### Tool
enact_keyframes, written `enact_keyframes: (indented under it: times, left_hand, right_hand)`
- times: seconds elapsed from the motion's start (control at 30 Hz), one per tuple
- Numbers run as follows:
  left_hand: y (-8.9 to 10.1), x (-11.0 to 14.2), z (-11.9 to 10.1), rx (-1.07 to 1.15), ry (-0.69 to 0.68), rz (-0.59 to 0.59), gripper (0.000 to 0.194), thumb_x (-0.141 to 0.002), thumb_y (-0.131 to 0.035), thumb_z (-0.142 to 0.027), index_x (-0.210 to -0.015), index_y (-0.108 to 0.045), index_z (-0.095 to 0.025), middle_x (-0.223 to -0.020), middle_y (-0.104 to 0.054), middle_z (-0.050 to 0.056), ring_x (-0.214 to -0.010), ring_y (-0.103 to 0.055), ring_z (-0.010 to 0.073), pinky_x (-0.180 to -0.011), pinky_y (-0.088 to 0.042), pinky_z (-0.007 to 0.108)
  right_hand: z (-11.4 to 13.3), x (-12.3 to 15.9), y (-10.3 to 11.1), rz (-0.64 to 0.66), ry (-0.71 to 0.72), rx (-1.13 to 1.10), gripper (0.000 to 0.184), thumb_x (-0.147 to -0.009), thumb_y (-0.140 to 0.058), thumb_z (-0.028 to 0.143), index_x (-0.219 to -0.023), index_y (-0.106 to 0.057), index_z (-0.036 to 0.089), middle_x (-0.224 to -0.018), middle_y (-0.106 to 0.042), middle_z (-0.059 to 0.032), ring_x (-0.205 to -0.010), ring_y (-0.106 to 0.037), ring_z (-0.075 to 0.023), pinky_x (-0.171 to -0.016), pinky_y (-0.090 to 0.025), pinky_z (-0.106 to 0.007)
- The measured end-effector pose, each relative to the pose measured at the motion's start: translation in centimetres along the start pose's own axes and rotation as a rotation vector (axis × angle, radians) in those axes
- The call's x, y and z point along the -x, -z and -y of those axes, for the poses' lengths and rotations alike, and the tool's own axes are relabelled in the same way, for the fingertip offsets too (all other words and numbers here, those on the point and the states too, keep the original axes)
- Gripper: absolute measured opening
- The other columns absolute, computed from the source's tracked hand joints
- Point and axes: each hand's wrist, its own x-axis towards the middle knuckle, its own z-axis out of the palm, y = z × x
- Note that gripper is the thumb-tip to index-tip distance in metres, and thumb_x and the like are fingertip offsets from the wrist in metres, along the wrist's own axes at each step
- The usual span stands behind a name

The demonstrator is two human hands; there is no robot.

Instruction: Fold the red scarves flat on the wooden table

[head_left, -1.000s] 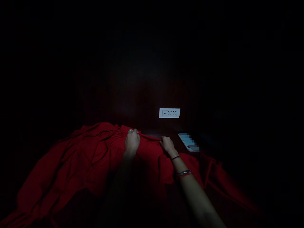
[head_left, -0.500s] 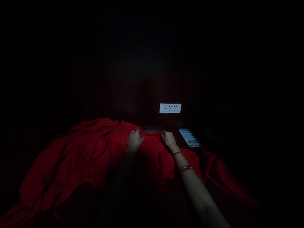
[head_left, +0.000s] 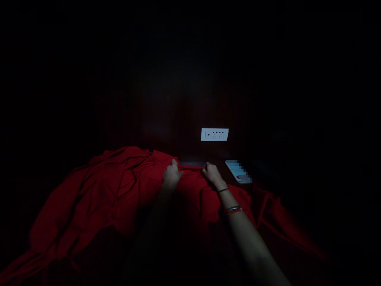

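Observation:
A red cloth [head_left: 119, 186] with many folds is spread in front of me, bunched into a heap on the left. My left hand [head_left: 172, 173] grips its far edge near the middle, thumb towards the right. A short way to the right, my right hand [head_left: 211, 172] pinches the same edge with curled fingers. Between the two hands the edge runs nearly straight. Bands circle my right wrist. Part of the cloth trails off to the right behind my right forearm, and its near side is lost in the dark.
A phone [head_left: 238, 171], its screen lit and blurred out, lies to the right of my right hand. On the dark upright surface behind is a white socket plate [head_left: 214, 134]. A grey strip [head_left: 192, 163] shows just beyond the cloth's edge. Most of the surroundings are black.
My left hand has shifted slightly to the right along the far edge, its fingers a little more upright. My right hand keeps its hold. The whole view has moved very slightly.

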Motion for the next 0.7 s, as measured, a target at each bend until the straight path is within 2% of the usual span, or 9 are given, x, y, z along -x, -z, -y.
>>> enact_keyframes:
  times: [0.07,0.27,0.33,0.5,0.6,0.7]
  left_hand:
    - [-0.2,0.0,0.4,-0.039,-0.014,0.032,0.032,-0.069,-0.046,-0.013,-0.101,-0.046,-0.016,-0.09,-0.057,0.012,-0.082,-0.056,0.0235,-0.064,-0.041,0.028]
    - [-0.2,0.4,0.4,-0.102,-0.016,-0.221,0.033,-0.069,-0.036,-0.005,-0.097,-0.05,-0.016,-0.097,-0.053,0.014,-0.093,-0.05,0.0275,-0.065,-0.042,0.031]
    - [-0.4,0.4,0.4,-0.1,-0.009,-0.193,0.033,-0.069,-0.037,-0.005,-0.097,-0.051,-0.015,-0.096,-0.054,0.015,-0.092,-0.051,0.0275,-0.065,-0.042,0.031]
    - [-0.5,-0.7,1.0,0.007,-0.039,-0.031,0.031,-0.069,-0.045,-0.016,-0.099,-0.053,-0.014,-0.093,-0.056,0.013,-0.088,-0.053,0.0232,-0.072,-0.041,0.03]
    - [0.0,-1.3,1.6,0.054,-0.045,-0.058,0.028,-0.066,-0.047,-0.013,-0.092,-0.057,-0.017,-0.089,-0.058,0.008,-0.088,-0.052,0.02,-0.075,-0.039,0.027]
    - [0.5,-1.6,2.2,0.139,0.02,-0.124,0.027,-0.062,-0.045,-0.006,-0.083,-0.059,-0.017,-0.088,-0.058,0.008,-0.087,-0.052,0.0199,-0.076,-0.039,0.028]
  right_hand:
    - [-0.2,-0.1,-0.1,0.026,-0.024,-0.023,0.025,-0.08,-0.038,0.02,-0.101,-0.048,0.012,-0.094,-0.059,-0.0124,-0.086,-0.056,-0.0169,-0.068,-0.038,-0.021]
    - [-0.3,0.1,-0.2,0.022,-0.007,0.017,0.029,-0.079,-0.038,0.016,-0.108,-0.043,0.011,-0.095,-0.059,-0.0131,-0.087,-0.056,-0.0176,-0.068,-0.038,-0.021]
    - [-0.1,0.2,-0.2,0.052,-0.002,0.049,0.031,-0.08,-0.039,0.017,-0.109,-0.043,0.011,-0.096,-0.058,-0.0132,-0.089,-0.055,-0.0178,-0.068,-0.038,-0.021]
    - [-0.2,0.1,-0.5,0.103,0.002,0.085,0.027,-0.079,-0.041,0.026,-0.101,-0.051,0.015,-0.098,-0.059,-0.0116,-0.091,-0.055,-0.0188,-0.069,-0.04,-0.023]
    - [-0.5,0.0,-0.7,0.093,-0.036,0.103,0.031,-0.083,-0.033,0.03,-0.096,-0.056,0.014,-0.097,-0.059,-0.0142,-0.091,-0.055,-0.0201,-0.069,-0.041,-0.025]
    - [-0.7,0.0,-0.9,0.085,-0.085,0.12,0.034,-0.084,-0.029,0.027,-0.098,-0.056,0.012,-0.098,-0.058,-0.017,-0.091,-0.055,-0.0209,-0.07,-0.041,-0.026]
